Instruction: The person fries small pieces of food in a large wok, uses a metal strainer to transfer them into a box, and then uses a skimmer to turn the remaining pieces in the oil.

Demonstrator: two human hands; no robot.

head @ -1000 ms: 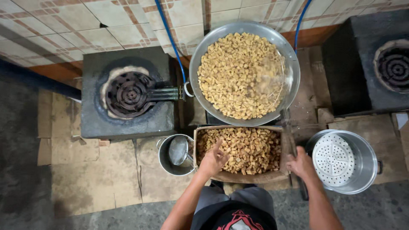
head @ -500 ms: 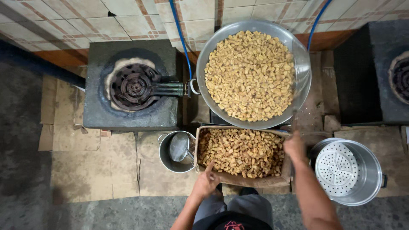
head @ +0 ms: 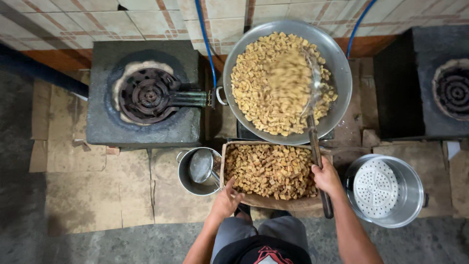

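A large metal wok full of pale fried cubes sits on a burner at the top middle. My right hand grips the long handle of a skimmer whose head is in the wok, blurred, lifting cubes. Below the wok a rectangular tray holds darker brown cubes. My left hand hovers with fingers apart at the tray's near left corner, holding nothing.
A dark stove with a bare ring burner stands at the left, another at the right edge. A small metal pot with a ladle sits left of the tray, a steel pot with a perforated insert to the right. Cardboard covers the floor.
My right hand moved off the tray's right edge and took hold of the skimmer handle, scooping in the wok. My left hand drew back from the tray's cubes to its near corner.
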